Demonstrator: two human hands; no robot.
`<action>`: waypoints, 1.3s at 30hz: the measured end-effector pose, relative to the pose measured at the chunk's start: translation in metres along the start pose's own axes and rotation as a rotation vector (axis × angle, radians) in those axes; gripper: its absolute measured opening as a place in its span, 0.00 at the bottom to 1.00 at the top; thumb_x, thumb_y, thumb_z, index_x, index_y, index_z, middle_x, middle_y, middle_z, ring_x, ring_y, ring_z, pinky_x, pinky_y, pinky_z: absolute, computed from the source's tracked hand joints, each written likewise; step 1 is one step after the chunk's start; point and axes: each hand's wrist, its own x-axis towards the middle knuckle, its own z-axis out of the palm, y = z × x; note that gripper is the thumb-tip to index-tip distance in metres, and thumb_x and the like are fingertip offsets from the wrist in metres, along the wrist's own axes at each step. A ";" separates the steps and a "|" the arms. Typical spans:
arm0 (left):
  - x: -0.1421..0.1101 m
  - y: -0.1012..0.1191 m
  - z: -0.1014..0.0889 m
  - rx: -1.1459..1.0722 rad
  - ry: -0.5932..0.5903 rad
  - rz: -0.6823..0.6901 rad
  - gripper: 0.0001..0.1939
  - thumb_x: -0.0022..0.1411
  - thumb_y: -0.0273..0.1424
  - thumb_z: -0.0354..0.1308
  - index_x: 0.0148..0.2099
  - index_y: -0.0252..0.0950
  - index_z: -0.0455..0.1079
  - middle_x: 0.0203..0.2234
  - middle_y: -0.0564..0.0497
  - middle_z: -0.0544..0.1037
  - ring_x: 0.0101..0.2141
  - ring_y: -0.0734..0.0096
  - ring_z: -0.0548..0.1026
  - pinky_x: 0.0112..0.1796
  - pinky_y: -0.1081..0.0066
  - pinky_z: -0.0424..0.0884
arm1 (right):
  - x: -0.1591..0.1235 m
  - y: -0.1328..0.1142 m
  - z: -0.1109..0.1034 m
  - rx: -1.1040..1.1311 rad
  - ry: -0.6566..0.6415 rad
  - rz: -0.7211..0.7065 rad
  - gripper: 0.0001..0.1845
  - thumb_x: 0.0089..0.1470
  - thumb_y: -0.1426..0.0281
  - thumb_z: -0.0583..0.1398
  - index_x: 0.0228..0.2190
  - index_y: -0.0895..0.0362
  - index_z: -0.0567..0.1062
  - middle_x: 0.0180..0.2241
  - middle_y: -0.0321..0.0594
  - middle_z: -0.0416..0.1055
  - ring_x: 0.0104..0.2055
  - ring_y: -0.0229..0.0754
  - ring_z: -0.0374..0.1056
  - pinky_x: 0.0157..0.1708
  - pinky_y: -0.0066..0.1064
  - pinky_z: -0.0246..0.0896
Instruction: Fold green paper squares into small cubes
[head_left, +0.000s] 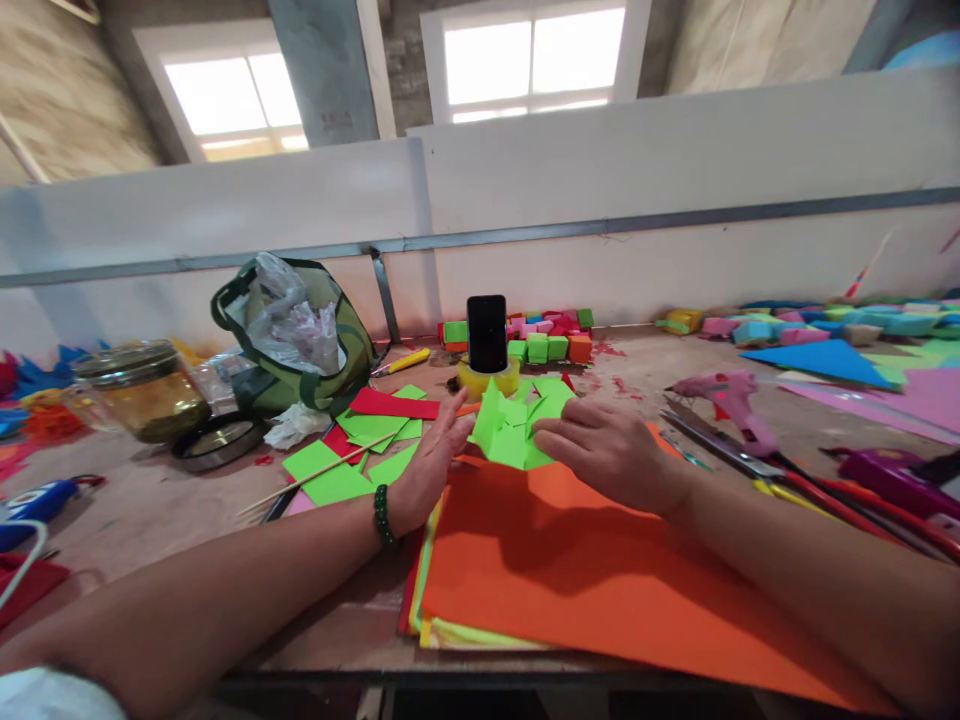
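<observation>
A folded piece of bright green paper (517, 430) stands partly raised at the far edge of a large orange sheet (555, 560). My right hand (611, 450) has its fingers curled onto the right side of this paper, gripping it. On the other side, my left hand (435, 460) is held on edge with its fingers stretched out, close to the paper's left side; whether it touches is hard to see. Under the orange sheet lie yellow, green and red sheets. Left of my left hand are green paper pieces (326, 475), a red strip (394, 403) and a thin wooden stick (315, 475).
A phone (487, 335) stands in a yellow tape roll (487, 380), before several small coloured blocks (547, 347). At right lie a pink glue gun (727, 400) and scissors (750, 462). A camouflage bag (330, 350), glass jar (146, 390) and yellow cutter (403, 362) are at left.
</observation>
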 end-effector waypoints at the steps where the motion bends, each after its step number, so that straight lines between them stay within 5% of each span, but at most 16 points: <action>1: 0.002 -0.003 -0.004 0.087 0.003 0.046 0.30 0.67 0.40 0.45 0.68 0.44 0.45 0.46 0.46 0.70 0.37 0.69 0.75 0.37 0.70 0.71 | -0.001 0.002 0.000 0.005 -0.016 -0.002 0.15 0.62 0.77 0.49 0.30 0.57 0.73 0.29 0.39 0.73 0.30 0.39 0.60 0.28 0.31 0.52; 6: 0.005 -0.010 -0.018 0.576 -0.089 0.436 0.39 0.60 0.25 0.51 0.69 0.48 0.39 0.44 0.48 0.70 0.35 0.75 0.73 0.38 0.73 0.71 | -0.006 0.004 0.004 0.020 -0.041 -0.008 0.14 0.61 0.77 0.50 0.33 0.56 0.74 0.29 0.39 0.71 0.28 0.37 0.63 0.23 0.30 0.49; 11: 0.004 -0.004 -0.018 0.876 -0.150 0.618 0.43 0.53 0.18 0.53 0.68 0.47 0.46 0.50 0.45 0.71 0.36 0.70 0.73 0.40 0.69 0.71 | -0.008 0.003 0.009 0.009 -0.080 0.013 0.13 0.60 0.76 0.51 0.39 0.54 0.75 0.32 0.39 0.71 0.28 0.36 0.65 0.23 0.28 0.51; 17: 0.005 -0.001 -0.015 0.713 -0.234 0.573 0.28 0.55 0.19 0.51 0.57 0.41 0.68 0.46 0.45 0.73 0.42 0.67 0.74 0.40 0.72 0.73 | -0.010 0.005 0.013 0.215 -0.011 0.096 0.22 0.51 0.85 0.49 0.40 0.56 0.75 0.38 0.43 0.72 0.32 0.35 0.67 0.28 0.26 0.59; 22: 0.002 -0.004 -0.009 0.517 -0.194 0.440 0.32 0.52 0.18 0.51 0.59 0.41 0.64 0.53 0.45 0.68 0.40 0.74 0.75 0.37 0.77 0.73 | -0.015 0.008 0.020 0.359 0.026 0.192 0.26 0.45 0.87 0.49 0.41 0.56 0.75 0.37 0.44 0.71 0.35 0.37 0.69 0.30 0.27 0.63; 27: 0.002 -0.002 -0.010 0.548 -0.119 0.452 0.16 0.52 0.18 0.53 0.42 0.36 0.71 0.40 0.47 0.74 0.43 0.67 0.74 0.45 0.69 0.71 | -0.013 0.007 0.021 0.556 0.091 0.217 0.24 0.45 0.85 0.51 0.41 0.56 0.75 0.37 0.45 0.69 0.38 0.39 0.69 0.33 0.29 0.66; 29: 0.004 -0.001 -0.010 0.619 -0.152 0.490 0.12 0.52 0.19 0.55 0.38 0.36 0.71 0.43 0.46 0.74 0.47 0.64 0.72 0.49 0.65 0.69 | -0.011 0.006 0.019 0.607 0.110 0.230 0.19 0.49 0.83 0.54 0.40 0.56 0.76 0.36 0.45 0.68 0.38 0.39 0.69 0.33 0.29 0.67; 32: 0.006 -0.001 -0.010 0.616 -0.224 0.507 0.14 0.53 0.21 0.58 0.42 0.37 0.73 0.51 0.43 0.70 0.51 0.59 0.69 0.52 0.60 0.66 | -0.010 0.004 0.019 0.664 0.132 0.262 0.14 0.53 0.79 0.56 0.39 0.55 0.76 0.36 0.44 0.67 0.37 0.39 0.68 0.33 0.29 0.68; 39: 0.006 -0.003 -0.006 0.488 -0.132 0.450 0.07 0.56 0.29 0.61 0.38 0.37 0.77 0.48 0.43 0.73 0.48 0.60 0.71 0.50 0.62 0.67 | -0.011 0.002 0.025 0.732 0.189 0.306 0.12 0.55 0.77 0.58 0.39 0.54 0.78 0.36 0.43 0.67 0.37 0.38 0.68 0.33 0.29 0.67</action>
